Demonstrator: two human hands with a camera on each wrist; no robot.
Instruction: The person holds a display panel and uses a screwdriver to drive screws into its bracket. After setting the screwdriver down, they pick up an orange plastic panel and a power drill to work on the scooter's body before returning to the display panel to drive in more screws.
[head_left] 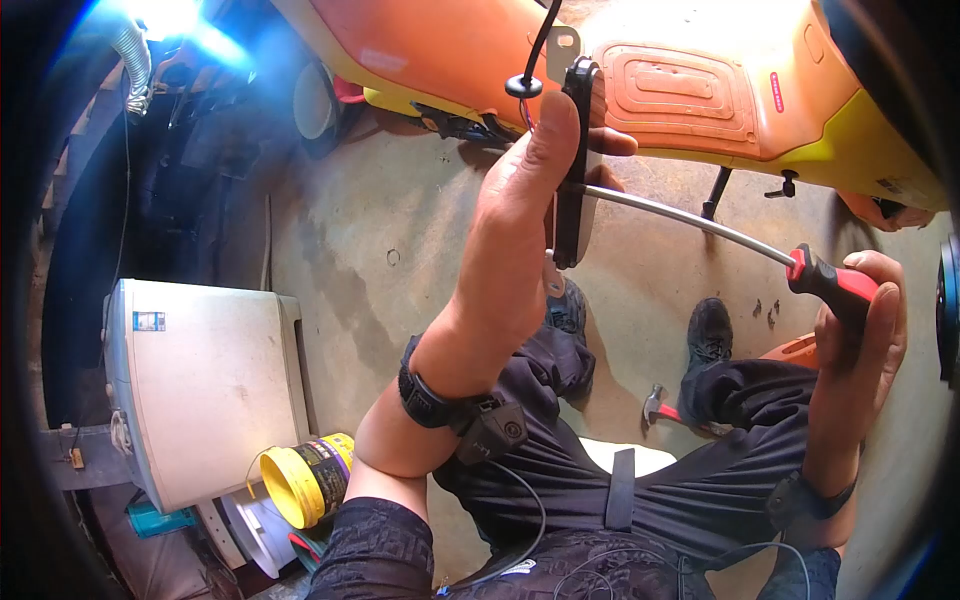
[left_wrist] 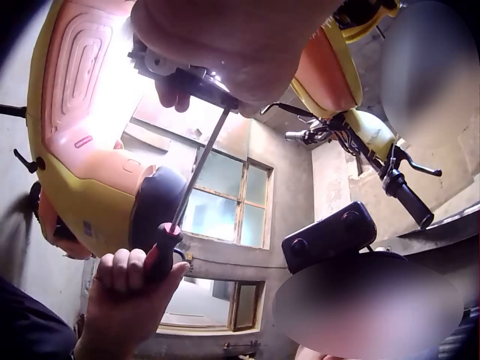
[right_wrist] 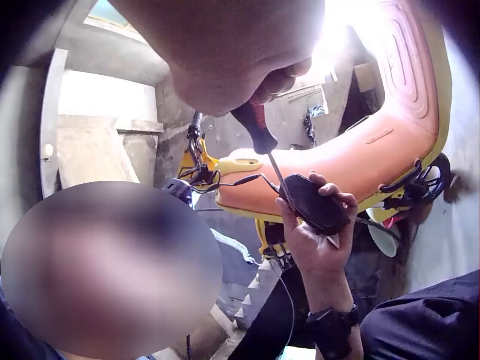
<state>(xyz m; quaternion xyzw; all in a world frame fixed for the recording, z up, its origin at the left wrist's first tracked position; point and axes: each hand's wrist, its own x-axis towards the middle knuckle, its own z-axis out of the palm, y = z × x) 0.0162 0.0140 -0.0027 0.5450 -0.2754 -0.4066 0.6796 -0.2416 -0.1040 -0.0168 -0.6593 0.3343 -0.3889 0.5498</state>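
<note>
My left hand (head_left: 503, 255) holds a flat black oval part (head_left: 571, 225) up on edge, with the thumb along one side and fingers round the other. A metal tab with a hole (head_left: 564, 42) sticks out at its top, and a black cable with a round grommet (head_left: 523, 86) runs beside it. In the right wrist view the part's broad dark face (right_wrist: 319, 206) shows. My right hand (head_left: 862, 350) grips the red and black handle of a screwdriver (head_left: 835, 285). Its long shaft reaches across to the part, the tip hidden at the part's edge.
An orange and yellow electric scooter (head_left: 680, 95) stands just beyond my hands. On the floor between my legs lies a hammer (head_left: 657, 408). To the left are a white box-like appliance (head_left: 215, 385), a yellow bucket (head_left: 300, 485) and a white bucket (head_left: 258, 535). A bright lamp glares at the upper left.
</note>
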